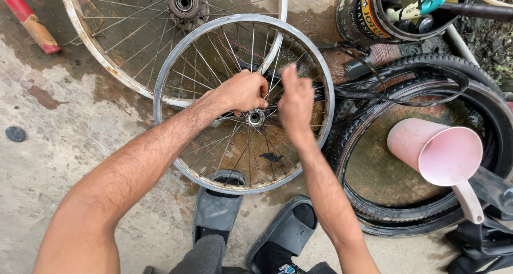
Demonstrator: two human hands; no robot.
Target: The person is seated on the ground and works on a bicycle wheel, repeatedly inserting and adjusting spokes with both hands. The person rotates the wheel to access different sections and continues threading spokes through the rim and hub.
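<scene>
A bare bicycle wheel [243,103], silver rim and thin spokes, is lying flat on wet, stained concrete directly in front of the person, its near edge just beyond two dark slide sandals [251,220]. The left hand [243,91] is curling into a closed fist over the spokes just left of the hub [255,117], fingers wrapped tight; what exactly it is clamping is hidden under the knuckles. The right hand [295,100] is hovering upright just right of the hub, fingers drawn together and pointing upward, slightly blurred; whether it is pinching a spoke or a small part cannot be told. The two hands are sitting close together, the hub between and just below them. A second wheel [128,44], rusted at the rim and carrying a sprocket at its centre, is lying behind and partly under the first. To the right, a black tyre [481,108] is lying flat with a loose black inner tube [395,95] draped across it, and a pink plastic scoop [443,156] is resting on its side over the tyre. A dark round tin [363,17] holding tools is standing at the upper right. A red and tan handle [29,20] is lying at the upper left.
</scene>
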